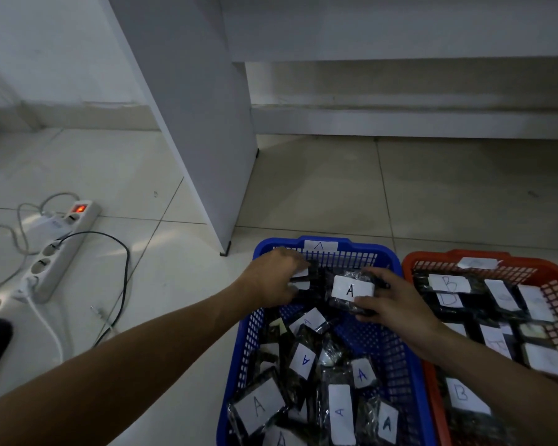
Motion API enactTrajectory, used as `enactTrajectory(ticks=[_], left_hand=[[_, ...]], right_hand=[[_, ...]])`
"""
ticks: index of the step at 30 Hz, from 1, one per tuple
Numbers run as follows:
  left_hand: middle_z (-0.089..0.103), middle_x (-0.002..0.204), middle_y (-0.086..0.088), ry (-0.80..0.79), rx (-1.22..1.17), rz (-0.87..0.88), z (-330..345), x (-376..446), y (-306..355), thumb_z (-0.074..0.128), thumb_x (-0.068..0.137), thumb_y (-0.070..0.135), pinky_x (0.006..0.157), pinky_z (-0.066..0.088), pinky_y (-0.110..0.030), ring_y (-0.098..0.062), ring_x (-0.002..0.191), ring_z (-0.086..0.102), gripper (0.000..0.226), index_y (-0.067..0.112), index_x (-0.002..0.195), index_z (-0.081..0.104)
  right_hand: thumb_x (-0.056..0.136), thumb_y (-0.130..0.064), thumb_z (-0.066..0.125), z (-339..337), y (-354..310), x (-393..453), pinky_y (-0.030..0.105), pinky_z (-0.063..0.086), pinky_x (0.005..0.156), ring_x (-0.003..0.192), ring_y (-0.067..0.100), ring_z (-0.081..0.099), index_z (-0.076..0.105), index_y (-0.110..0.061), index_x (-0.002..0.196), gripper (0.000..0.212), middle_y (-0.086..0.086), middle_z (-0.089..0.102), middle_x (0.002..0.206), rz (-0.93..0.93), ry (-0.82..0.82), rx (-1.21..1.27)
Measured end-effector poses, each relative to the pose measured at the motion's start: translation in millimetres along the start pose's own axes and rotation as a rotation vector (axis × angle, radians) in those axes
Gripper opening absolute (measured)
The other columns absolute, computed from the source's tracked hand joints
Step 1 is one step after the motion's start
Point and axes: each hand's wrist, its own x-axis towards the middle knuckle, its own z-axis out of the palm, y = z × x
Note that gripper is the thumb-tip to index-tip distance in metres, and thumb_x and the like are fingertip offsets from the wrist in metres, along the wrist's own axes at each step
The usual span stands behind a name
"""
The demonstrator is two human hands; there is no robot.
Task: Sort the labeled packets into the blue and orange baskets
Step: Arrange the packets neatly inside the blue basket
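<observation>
R hand pinches an A-labeled packet over far end of blue basket, thumb on near edge, fingers curled at its right end; packet lies flat-ish, long axis running left-right, label up, "A" upright to viewer. L hand reaches into basket's far-left corner, fingers curled round a dark packet w/ white label; grip partly hidden. Blue basket holds a loose pile of A packets at mixed angles; bare mesh strip on right side near R wrist. Orange basket touches blue one on right, holds B packets. White panel leg stands just beyond blue basket's far-left corner. Power strip w/ cables well left on tile floor.
</observation>
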Motion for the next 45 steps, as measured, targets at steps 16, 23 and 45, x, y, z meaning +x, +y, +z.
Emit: enactTrajectory(ticks=[16, 23, 45], left_hand=[[0.069, 0.106, 0.001, 0.214, -0.261, 0.273, 7.0, 34.6, 58.5, 0.084, 0.068, 0.037, 0.085, 0.049, -0.033, -0.014, 0.094, 0.06, 0.062, 0.016, 0.123, 0.065], [0.07, 0.105, 0.002, 0.188, -0.183, 0.262, 17.8, 48.4, 56.9, 0.076, 0.073, 0.037, 0.085, 0.046, -0.032, -0.014, 0.094, 0.058, 0.045, 0.016, 0.112, 0.071], [0.07, 0.117, -0.007, 0.236, -0.29, 0.203, 25.2, 42.3, 57.3, 0.082, 0.079, 0.034, 0.092, 0.042, -0.023, -0.021, 0.106, 0.062, 0.059, 0.01, 0.129, 0.063]], right_hand=[[0.086, -0.003, 0.077, -25.8, -8.6, -2.8, 0.033, 0.064, 0.073, 0.083, 0.02, 0.077, 0.055, -0.005, 0.121, 0.04, 0.015, 0.077, 0.09, -0.036, 0.091, 0.017], [0.079, -0.042, 0.083, -53.9, -13.5, 3.4, 0.036, 0.049, 0.096, 0.107, 0.014, 0.054, 0.065, -0.023, 0.127, 0.054, -0.001, 0.06, 0.12, -0.56, 0.221, -0.982], [0.082, -0.072, 0.061, -62.1, -2.1, 22.3, 0.053, 0.026, 0.11, 0.142, 0.033, 0.019, 0.049, -0.038, 0.147, 0.074, 0.006, 0.027, 0.161, -0.457, 0.23, -1.319]])
